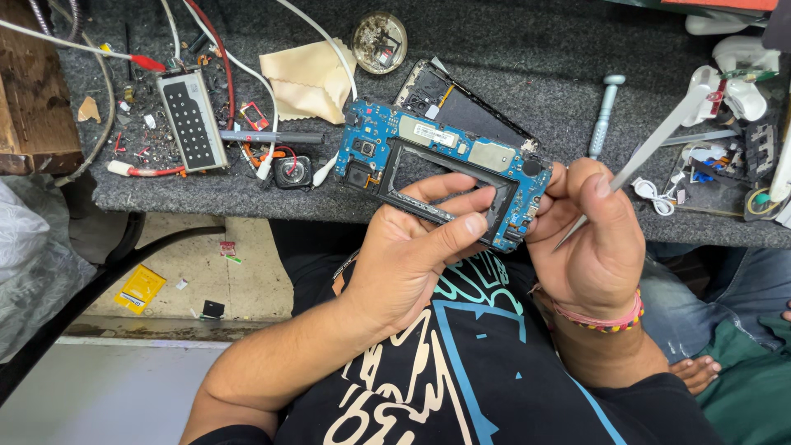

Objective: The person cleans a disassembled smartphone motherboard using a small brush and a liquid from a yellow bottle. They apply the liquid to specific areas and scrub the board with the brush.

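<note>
Blue circuit board (437, 152), seated in a dark phone frame (461, 216), is being held above the person's lap at the near edge of the grey bench (577, 74). The left hand (412, 255) is gripping the frame from below, fingers (470, 224) curling over its lower rail and into the empty battery opening. The right hand (597, 239) is steadying the frame's right end with its fingertips while clasping a pair of metal tweezers (651, 148), whose tip is pointing down beside the palm, away from the board. The step in hand appears to be inspecting or repositioning the board between tool actions, not picking at it. The next move would likely call for swinging the tweezers' tip round onto a connector or screw point, with the left hand keeping the frame level. Behind the board, a second phone body (470, 103) is lying on the bench, near a cream cloth (309, 78), a small round dish (380, 41) and a white perforated block (191, 119).
</note>
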